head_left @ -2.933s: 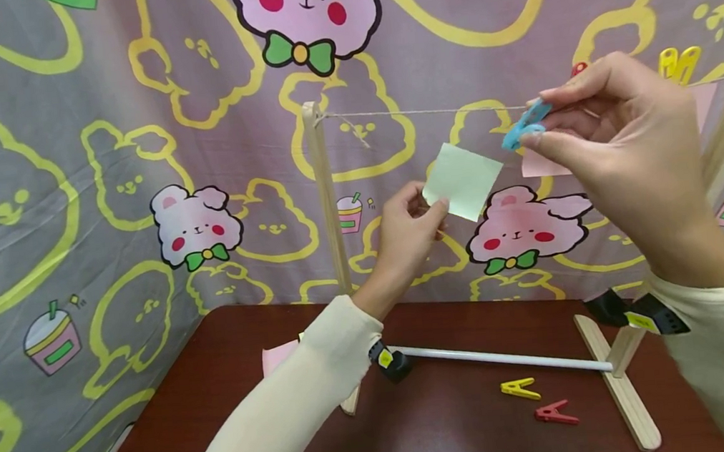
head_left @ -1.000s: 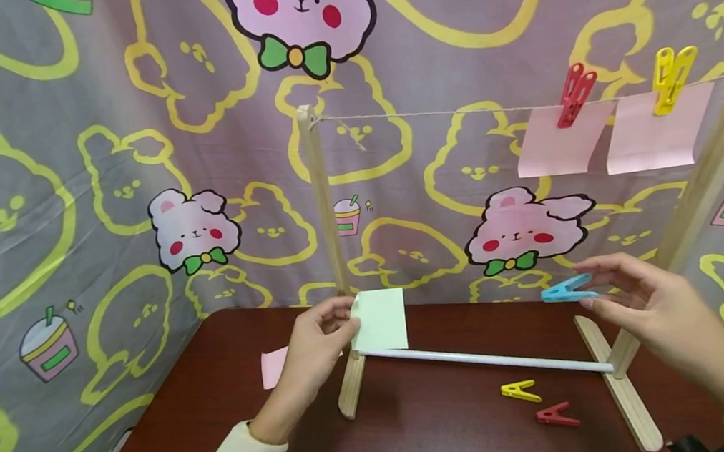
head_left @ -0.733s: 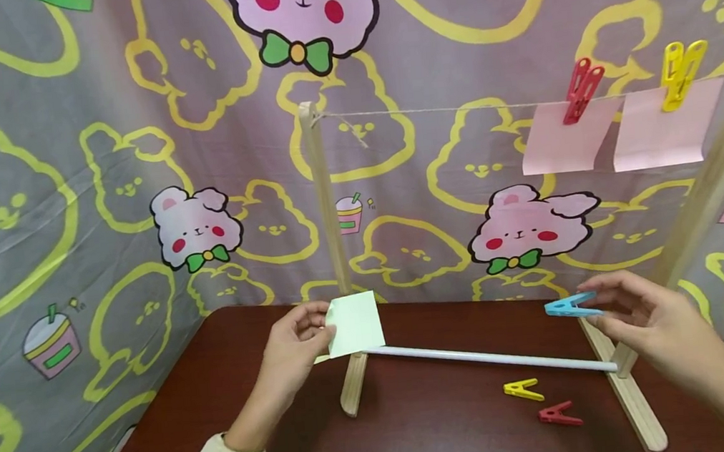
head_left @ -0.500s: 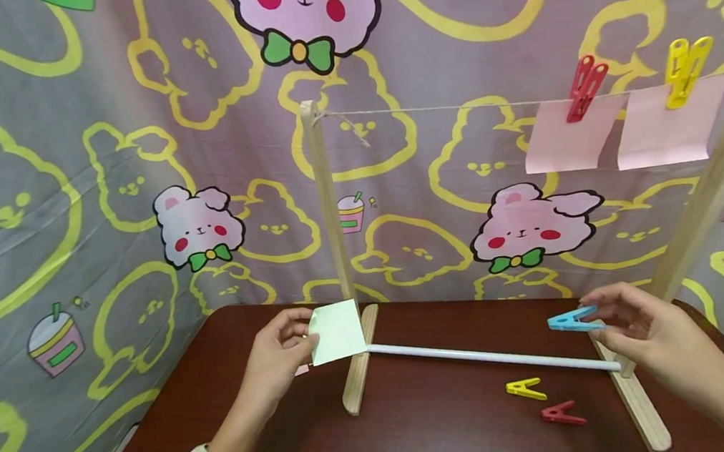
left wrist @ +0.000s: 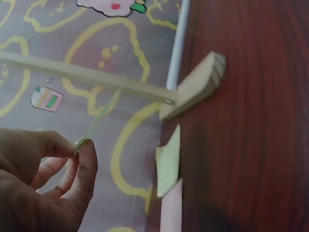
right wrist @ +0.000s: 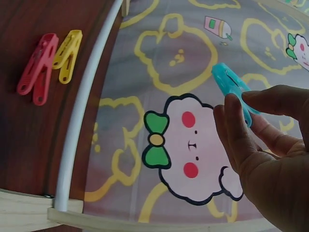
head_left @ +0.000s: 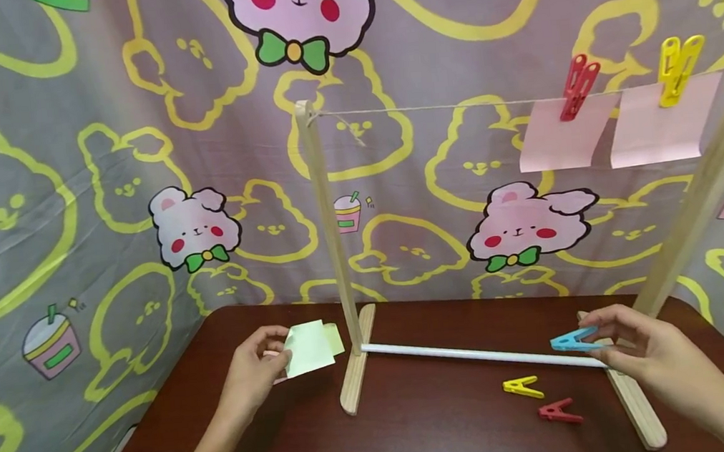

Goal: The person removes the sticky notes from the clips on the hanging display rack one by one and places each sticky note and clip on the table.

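Our L hand pinches the green paper by its L edge over the L side of the table, prob. to leave most of it free. Our R hand pinches the blue clip by its handles, nose facing L, prob. so a squeeze parts it. 2 pink papers hang on the string, 1 upper clip each. Yellow clip + red clip lie twd the table's R edge, handy for reach.

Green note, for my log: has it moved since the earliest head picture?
Yes: the green note moved down, from right of the left post to its left.
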### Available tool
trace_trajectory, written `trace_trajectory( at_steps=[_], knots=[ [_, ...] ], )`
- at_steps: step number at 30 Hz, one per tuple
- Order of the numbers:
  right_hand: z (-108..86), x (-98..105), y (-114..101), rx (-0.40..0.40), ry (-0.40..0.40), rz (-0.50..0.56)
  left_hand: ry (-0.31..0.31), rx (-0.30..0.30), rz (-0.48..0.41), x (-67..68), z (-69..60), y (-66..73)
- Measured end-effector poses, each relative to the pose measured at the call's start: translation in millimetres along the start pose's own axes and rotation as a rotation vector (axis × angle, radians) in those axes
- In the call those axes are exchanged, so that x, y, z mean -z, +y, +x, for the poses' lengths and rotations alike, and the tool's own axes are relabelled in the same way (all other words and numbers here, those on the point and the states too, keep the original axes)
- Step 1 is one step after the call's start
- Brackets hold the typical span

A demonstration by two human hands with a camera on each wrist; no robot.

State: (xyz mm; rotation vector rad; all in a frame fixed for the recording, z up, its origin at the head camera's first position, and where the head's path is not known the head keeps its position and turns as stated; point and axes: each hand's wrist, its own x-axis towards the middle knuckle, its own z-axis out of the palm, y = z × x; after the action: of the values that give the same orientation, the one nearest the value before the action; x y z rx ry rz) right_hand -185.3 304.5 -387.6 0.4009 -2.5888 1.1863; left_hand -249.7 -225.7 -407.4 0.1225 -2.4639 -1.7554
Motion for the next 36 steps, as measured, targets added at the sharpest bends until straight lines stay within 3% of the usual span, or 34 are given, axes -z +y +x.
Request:
trace_trajectory(
  at_steps=[14, 16, 21, 24, 27, 33, 36],
  knots=[
    [-14.7, -6.6, 11.8, 0.057, -0.045, 0.071, -0.024, -0.065, 0.249, -3.8, 12.5, -35.5],
    [-16.8, -7.3, 14.3, 0.025, -0.068, 0.066, -0.034, -0.07, 0.266, -5.7, 12.8, -38.2],
    [-22.1, -6.5, 17.4, -0.158, -0.173, 0.021, -0.038, -0.08, 0.305, -9.7, 13.6, -42.7],
    [-24.6, -6.9, 20.2, -0.198, -0.23, 0.035, -0.034, -0.083, 0.314, -11.0, 13.7, -44.8],
    [-28.4, -9.7, 25.0, -0.174, -0.253, 0.066, -0.034, -0.085, 0.312, -12.8, 13.8, -45.8],
    [-38.4, -19.6, 37.6, -0.036, -0.207, 0.049, -0.021, -0.103, 0.351, -17.6, 14.1, -45.7],
    [-42.7, -23.2, 43.1, -0.022, -0.214, 0.042, -0.016, -0.115, 0.374, -19.9, 13.5, -44.5]
  ],
)
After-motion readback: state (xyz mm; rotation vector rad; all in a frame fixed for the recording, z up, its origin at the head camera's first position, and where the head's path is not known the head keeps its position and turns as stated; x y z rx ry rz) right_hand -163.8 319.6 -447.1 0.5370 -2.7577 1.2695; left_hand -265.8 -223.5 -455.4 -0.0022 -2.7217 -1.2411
